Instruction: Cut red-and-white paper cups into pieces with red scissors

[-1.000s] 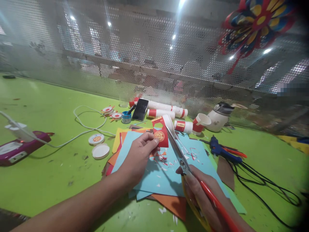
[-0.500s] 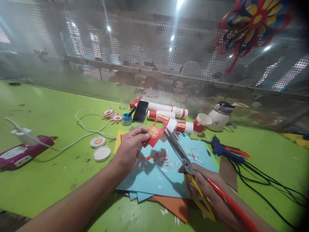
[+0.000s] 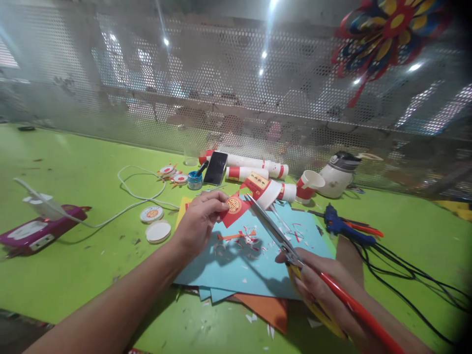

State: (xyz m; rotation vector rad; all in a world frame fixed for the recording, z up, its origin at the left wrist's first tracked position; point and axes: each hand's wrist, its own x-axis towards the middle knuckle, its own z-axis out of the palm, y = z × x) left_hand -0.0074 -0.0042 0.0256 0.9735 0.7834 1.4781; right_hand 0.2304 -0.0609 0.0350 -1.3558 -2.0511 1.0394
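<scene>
Between the thumb and fingers of my left hand (image 3: 201, 219) is a piece cut from a red and white paper cup (image 3: 238, 209), with a round gold emblem on it. A curved strip with yellow printing, white on its inner side, hangs off its far right. My right hand (image 3: 313, 285) grips a pair of scissors (image 3: 275, 231) with red and yellow handles. The blades point up and left, their tips at the right edge of the red piece; they look nearly closed. Below lie blue paper sheets (image 3: 236, 268) scattered with red and white clippings.
Behind stand stacked paper cups (image 3: 247, 173), a black phone (image 3: 216, 168), a blue jar (image 3: 194, 180), a cut cup (image 3: 309, 187) and a white kettle-like pot (image 3: 337, 174). Right lies a blue glue gun (image 3: 344, 228) with black cable; left, a purple power strip (image 3: 44, 233) and white cord.
The scissor blades have come closer together along the red piece. The strip hanging off the piece has swung wider, showing more yellow print and white inner side.
</scene>
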